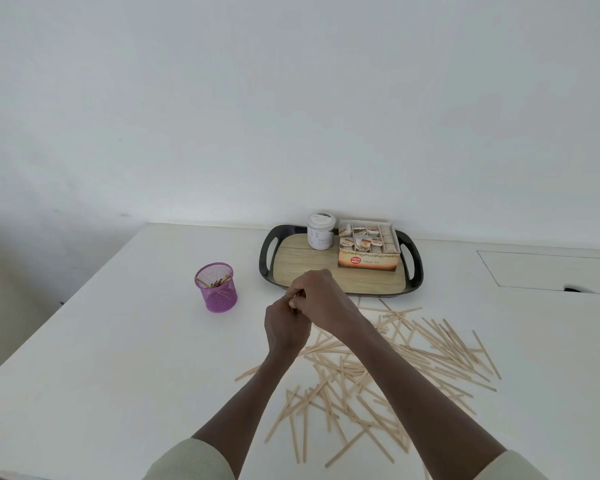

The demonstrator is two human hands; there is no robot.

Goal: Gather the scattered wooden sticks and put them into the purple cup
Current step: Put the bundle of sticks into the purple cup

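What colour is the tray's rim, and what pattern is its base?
Tray: black rim with a light wood-grain base, seen in the head view.

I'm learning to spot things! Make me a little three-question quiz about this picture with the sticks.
1. True or false: the purple mesh cup already has some sticks in it.
2. Which side of the cup does the black tray with the wooden base lie on?
A left
B right
3. Fill in: most flat wooden sticks lie scattered on the white ____.

Key: 1 true. 2 B. 3 table. Both the left hand and right hand meet above the table, fingers curled together.
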